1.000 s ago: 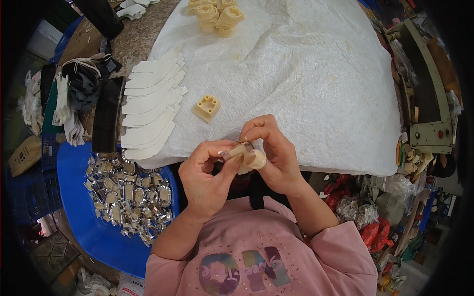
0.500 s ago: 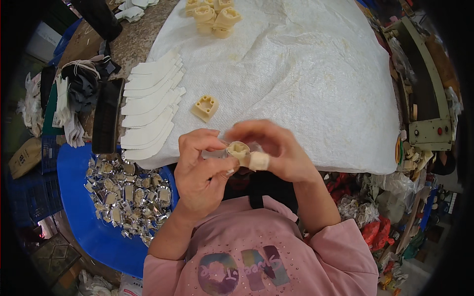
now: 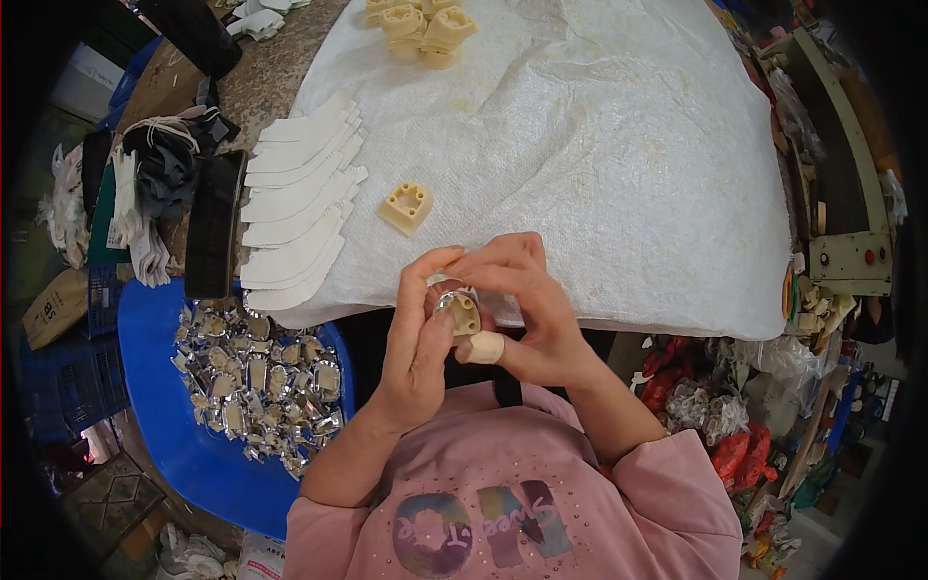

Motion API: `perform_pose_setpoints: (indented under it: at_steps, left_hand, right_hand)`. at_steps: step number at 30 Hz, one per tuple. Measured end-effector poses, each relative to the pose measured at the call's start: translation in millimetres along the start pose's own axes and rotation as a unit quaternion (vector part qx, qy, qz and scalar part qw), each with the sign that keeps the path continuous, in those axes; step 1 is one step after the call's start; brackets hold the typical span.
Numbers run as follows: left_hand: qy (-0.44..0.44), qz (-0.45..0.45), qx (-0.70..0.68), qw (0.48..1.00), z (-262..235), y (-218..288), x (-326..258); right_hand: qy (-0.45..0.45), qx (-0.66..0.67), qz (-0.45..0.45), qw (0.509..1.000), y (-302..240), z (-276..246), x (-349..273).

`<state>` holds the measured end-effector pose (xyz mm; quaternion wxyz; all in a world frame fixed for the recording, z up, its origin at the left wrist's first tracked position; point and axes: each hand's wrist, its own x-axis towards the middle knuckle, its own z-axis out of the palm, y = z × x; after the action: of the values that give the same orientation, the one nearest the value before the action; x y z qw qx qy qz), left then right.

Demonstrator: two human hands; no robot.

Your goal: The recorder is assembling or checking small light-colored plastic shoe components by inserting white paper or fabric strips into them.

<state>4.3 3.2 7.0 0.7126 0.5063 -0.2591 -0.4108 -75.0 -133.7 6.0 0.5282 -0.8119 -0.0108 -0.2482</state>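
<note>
Between both hands, close to my body at the near table edge, is a small cream plastic block (image 3: 466,315) with holes in its end. Shiny silver material shows around its side, largely covered by fingers. My left hand (image 3: 416,348) is closed on the block from the left, thumb against it. From the right, my right hand (image 3: 532,304) pinches it, fingers bent over the top; a beige wrap covers its thumb. A second cream block (image 3: 406,207) rests on the white woven sheet (image 3: 599,174) just beyond my hands.
Overlapping white curved strips (image 3: 295,213) lie left of the hands, beside a black flat slab (image 3: 213,227). A blue basin (image 3: 159,416) holds many silver-and-cream pieces. More cream blocks (image 3: 425,31) are stacked at the far side. A green-grey metal frame (image 3: 851,261) stands right.
My hands have drawn together and slightly left. The block has turned so its holed end shows, with silver at its side. My right fingers have closed in over it.
</note>
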Motion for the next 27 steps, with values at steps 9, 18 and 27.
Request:
perform_pose_setpoints:
  at_steps: [9, 18, 27]
  left_hand:
    - [0.100, 0.120, 0.021, 0.987, 17, -17, 0]
    - [0.085, 0.146, 0.159, 0.973, 12, -17, -3]
    - [0.169, 0.094, 0.028, 0.981, 12, -17, 0]
  right_hand:
    - [-0.104, 0.382, 0.285, 0.873, -2, -2, 11]
    - [-0.010, 0.228, 0.096, 0.969, 4, 28, -8]
    - [0.035, 0.199, 0.030, 0.979, -2, 35, -7]
